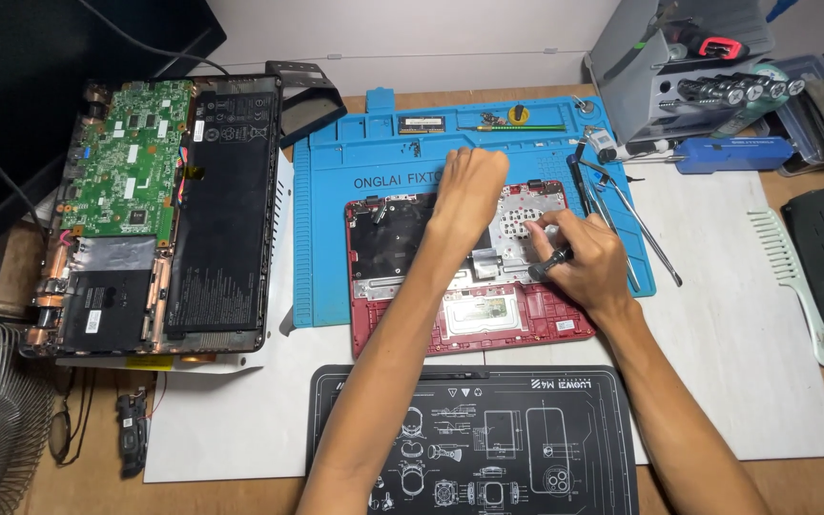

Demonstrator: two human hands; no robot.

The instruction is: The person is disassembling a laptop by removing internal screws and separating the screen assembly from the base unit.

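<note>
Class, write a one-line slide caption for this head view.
Left hand steadies an opened red laptop shell; right hand holds a screwdriver.

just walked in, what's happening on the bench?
A person is working inside an opened red laptop shell lying on a blue repair mat. The right hand holds a dark screwdriver tip-down on the shell; the left hand rests on its upper part. A second opened laptop, green board and black battery exposed, lies to the left. Tweezers lie at the right.
</note>
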